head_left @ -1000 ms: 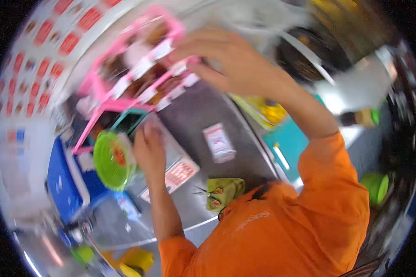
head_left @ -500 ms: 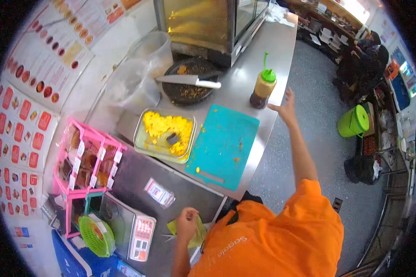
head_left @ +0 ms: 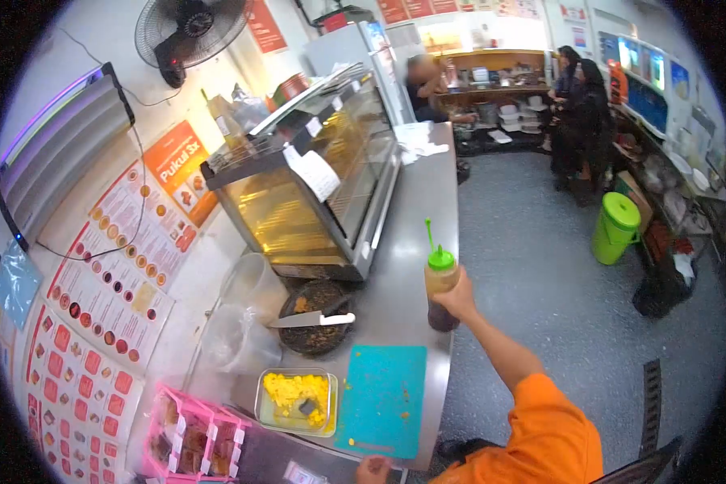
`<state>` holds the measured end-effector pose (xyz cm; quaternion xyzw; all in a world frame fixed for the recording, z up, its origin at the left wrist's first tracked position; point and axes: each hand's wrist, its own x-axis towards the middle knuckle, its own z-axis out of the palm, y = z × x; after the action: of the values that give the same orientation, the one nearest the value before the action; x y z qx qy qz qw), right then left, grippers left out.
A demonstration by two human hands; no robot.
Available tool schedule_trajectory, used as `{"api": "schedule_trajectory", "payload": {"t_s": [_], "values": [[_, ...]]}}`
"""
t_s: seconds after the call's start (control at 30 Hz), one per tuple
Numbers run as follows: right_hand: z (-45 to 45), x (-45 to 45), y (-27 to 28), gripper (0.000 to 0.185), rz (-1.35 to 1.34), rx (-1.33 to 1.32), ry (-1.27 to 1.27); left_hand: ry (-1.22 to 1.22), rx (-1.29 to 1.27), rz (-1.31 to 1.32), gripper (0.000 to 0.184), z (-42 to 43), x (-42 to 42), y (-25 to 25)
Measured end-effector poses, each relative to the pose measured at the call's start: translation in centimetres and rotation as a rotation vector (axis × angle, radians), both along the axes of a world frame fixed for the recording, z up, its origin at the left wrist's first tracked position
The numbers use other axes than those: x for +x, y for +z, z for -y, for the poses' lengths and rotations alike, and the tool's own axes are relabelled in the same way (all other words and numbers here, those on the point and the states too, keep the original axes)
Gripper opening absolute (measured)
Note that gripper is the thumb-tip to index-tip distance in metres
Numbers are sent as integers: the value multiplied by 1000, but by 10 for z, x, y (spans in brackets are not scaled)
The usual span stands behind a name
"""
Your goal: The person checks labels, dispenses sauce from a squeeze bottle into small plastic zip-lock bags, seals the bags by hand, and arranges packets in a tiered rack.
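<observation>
Surface, its right edge holding the bottle in your right hand.

Near you lies the board, with the tub of yellow pieces just left of it. The bottle is upright, beyond the board's far right corner; whether its base touches the surface you cannot tell from here. Your right hand is wrapped round its middle; your left hand, partly cut off by the board's near edge, looks curled, and whether it has hold of anything cannot be told. Keep your grip firm but light, since soft walls may squirt, and keep the green cap uppermost.
</observation>
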<state>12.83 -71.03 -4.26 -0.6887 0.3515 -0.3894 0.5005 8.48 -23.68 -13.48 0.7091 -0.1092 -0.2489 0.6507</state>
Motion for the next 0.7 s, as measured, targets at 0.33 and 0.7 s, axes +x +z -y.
{"api": "schedule_trajectory", "payload": {"t_s": [0.33,0.7], "values": [[-35,-130,60,83,-44,-145,-181,-358,234,278,23,10,-13,41],[-130,-200,97,75,-97,-347,-279,-896,-254,-241,57,-110,-73,-33]]}}
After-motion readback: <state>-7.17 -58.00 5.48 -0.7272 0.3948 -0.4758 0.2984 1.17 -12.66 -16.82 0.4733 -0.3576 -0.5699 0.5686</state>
